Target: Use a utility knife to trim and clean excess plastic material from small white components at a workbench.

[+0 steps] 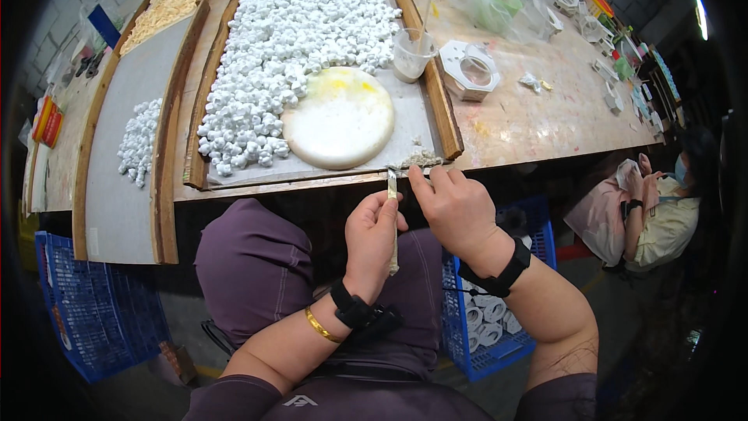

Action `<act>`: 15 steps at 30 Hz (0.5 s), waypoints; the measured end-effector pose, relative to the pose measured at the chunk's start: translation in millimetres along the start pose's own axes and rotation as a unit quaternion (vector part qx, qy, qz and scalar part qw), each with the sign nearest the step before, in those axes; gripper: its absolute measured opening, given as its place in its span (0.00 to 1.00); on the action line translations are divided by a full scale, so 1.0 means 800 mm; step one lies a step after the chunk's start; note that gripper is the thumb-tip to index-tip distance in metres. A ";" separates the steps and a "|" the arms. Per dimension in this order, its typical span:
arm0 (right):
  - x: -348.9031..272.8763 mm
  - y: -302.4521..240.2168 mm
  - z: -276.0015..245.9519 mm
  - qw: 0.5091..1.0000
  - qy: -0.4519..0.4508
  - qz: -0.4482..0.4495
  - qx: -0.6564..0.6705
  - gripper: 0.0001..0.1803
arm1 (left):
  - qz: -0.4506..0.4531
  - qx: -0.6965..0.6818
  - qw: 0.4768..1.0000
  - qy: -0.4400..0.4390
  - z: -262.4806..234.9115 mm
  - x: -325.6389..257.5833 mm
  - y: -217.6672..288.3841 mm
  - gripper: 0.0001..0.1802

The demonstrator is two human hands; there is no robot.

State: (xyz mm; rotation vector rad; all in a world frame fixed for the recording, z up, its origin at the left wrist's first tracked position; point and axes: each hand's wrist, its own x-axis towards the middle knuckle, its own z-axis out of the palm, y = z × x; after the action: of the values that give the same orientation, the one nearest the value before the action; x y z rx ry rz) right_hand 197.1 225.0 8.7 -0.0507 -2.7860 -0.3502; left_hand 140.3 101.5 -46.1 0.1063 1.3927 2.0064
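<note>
My left hand (372, 235) is closed around a thin flat stick-like tool (393, 222), held upright just below the table's front edge. My right hand (456, 206) sits beside it, fingers curled, its fingertips touching the tool's top end and a small clump of greyish residue (421, 159) on the board's front edge. Just beyond my hands lies a round white disc (340, 126) with yellow stains, on a grey board (405, 121) with wooden rails. A big heap of small white moulded pieces (292, 39) covers the board behind and left of the disc.
A clear plastic cup (411, 54) with a stick and a white octagonal mould (470, 70) stand right of the board. A second board (128, 132) with white pieces lies at left. Blue crates (86, 304) sit below. Another person (658, 214) sits at right.
</note>
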 end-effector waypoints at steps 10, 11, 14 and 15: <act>0.002 -0.011 0.003 1.000 -0.006 0.010 -0.020 0.16 | -0.025 -0.001 1.000 -0.001 0.000 -0.003 -0.003 0.09; 0.003 -0.011 0.002 1.000 -0.006 0.010 -0.021 0.16 | -0.025 -0.001 1.000 -0.001 0.001 -0.004 -0.005 0.09; 0.005 -0.011 0.002 1.000 -0.023 0.012 -0.011 0.16 | -0.012 0.008 1.000 -0.006 -0.002 -0.008 -0.005 0.09; 0.005 -0.010 0.001 0.999 -0.025 0.025 0.007 0.18 | -0.009 0.015 1.000 -0.011 -0.002 -0.008 -0.002 0.09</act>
State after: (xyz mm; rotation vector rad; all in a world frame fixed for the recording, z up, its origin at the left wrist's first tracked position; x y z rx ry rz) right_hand 192.8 217.6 7.4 -0.1275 -2.8304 -0.3208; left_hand 145.2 97.2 -46.3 0.1270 1.4060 1.9637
